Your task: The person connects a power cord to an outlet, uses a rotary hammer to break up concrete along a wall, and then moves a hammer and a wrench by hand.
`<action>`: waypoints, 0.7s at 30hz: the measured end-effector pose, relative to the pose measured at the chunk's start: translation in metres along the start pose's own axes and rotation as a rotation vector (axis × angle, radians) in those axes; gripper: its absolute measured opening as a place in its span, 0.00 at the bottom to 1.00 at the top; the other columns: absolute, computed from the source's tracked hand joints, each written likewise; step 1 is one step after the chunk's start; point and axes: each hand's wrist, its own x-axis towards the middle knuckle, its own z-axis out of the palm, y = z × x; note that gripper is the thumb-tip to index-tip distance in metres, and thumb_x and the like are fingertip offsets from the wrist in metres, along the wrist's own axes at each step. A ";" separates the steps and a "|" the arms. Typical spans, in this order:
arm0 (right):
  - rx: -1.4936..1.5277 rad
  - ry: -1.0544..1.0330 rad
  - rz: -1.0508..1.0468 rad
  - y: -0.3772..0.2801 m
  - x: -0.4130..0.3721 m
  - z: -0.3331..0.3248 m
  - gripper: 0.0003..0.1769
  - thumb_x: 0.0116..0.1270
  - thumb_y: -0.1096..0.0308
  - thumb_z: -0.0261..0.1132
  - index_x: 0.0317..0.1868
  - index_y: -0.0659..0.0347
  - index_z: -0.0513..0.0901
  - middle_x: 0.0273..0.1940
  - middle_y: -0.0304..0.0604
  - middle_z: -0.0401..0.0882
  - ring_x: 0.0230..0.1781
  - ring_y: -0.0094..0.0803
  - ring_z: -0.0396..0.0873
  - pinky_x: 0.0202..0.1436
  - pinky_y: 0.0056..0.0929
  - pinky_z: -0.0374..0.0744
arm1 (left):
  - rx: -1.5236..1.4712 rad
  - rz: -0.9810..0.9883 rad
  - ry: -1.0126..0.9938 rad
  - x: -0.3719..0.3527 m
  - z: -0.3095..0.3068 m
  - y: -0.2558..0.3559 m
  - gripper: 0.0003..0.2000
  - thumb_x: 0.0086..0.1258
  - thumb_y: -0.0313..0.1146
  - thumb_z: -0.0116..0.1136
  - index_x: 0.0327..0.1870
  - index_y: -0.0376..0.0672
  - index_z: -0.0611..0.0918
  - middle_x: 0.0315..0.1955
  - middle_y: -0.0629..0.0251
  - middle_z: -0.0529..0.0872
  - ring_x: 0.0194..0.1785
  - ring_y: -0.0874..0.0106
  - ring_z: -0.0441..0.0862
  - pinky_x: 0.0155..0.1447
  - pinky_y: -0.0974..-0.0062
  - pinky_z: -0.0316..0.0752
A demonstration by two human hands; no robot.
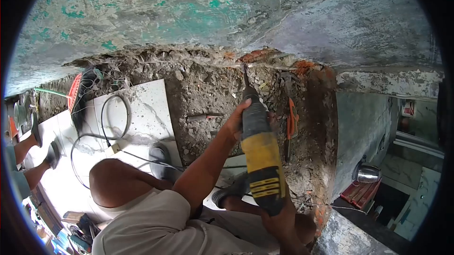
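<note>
A yellow and black power hammer [262,155] points up the view, its chisel bit [245,75] at the broken brick and mortar along the foot of the wall [189,18]. My left hand [238,118] is wrapped round the black front part of the tool, thumb on top. Lower down, my right hand [280,219] is closed round its rear end, with part of the fingers hidden. Rubble [208,89] lies beneath and around the bit. Just right of the tool is an orange-handled hand tool [292,118] on the dirt.
White tiles [146,108] with a looped black cable [101,113] lie to the left. A red broom [74,92] leans near the wall. Another person's legs [35,170] show at far left. A metal pot [368,173] stands on the right beside a red object [362,192].
</note>
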 end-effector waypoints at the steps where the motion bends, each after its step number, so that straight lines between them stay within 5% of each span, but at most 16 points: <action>1: -0.056 -0.081 0.064 -0.008 0.003 0.004 0.45 0.49 0.68 0.72 0.66 0.71 0.61 0.45 0.60 0.78 0.46 0.53 0.81 0.48 0.41 0.79 | -0.027 0.042 -0.022 -0.004 0.000 0.004 0.33 0.61 0.60 0.57 0.53 0.35 0.74 0.47 0.48 0.82 0.51 0.55 0.82 0.56 0.51 0.78; 6: -0.299 -0.207 0.070 -0.046 0.011 0.021 0.52 0.48 0.66 0.74 0.70 0.70 0.54 0.50 0.64 0.75 0.49 0.58 0.78 0.52 0.47 0.78 | -0.179 0.089 -0.061 -0.011 -0.021 0.014 0.33 0.57 0.59 0.61 0.50 0.34 0.76 0.45 0.49 0.83 0.48 0.56 0.83 0.54 0.53 0.80; 9: -0.383 -0.221 0.001 -0.061 0.014 0.032 0.55 0.49 0.58 0.76 0.69 0.74 0.52 0.43 0.63 0.75 0.40 0.54 0.79 0.42 0.46 0.80 | -0.241 0.087 -0.114 -0.015 -0.032 0.016 0.37 0.59 0.64 0.53 0.52 0.34 0.75 0.44 0.51 0.81 0.49 0.56 0.81 0.56 0.51 0.78; 14: -0.532 -0.269 -0.090 -0.089 0.034 0.047 0.51 0.51 0.62 0.72 0.69 0.76 0.53 0.41 0.59 0.76 0.40 0.51 0.79 0.40 0.44 0.80 | -0.233 0.130 -0.316 -0.011 -0.048 0.032 0.39 0.57 0.67 0.52 0.50 0.32 0.77 0.41 0.50 0.82 0.45 0.54 0.83 0.50 0.54 0.79; 21: -0.669 -0.190 -0.286 -0.110 0.049 0.061 0.38 0.53 0.70 0.62 0.64 0.79 0.62 0.35 0.54 0.77 0.33 0.43 0.79 0.32 0.33 0.81 | -0.589 0.190 -0.210 -0.022 -0.036 0.034 0.36 0.60 0.65 0.51 0.46 0.33 0.77 0.41 0.51 0.80 0.43 0.57 0.81 0.50 0.58 0.80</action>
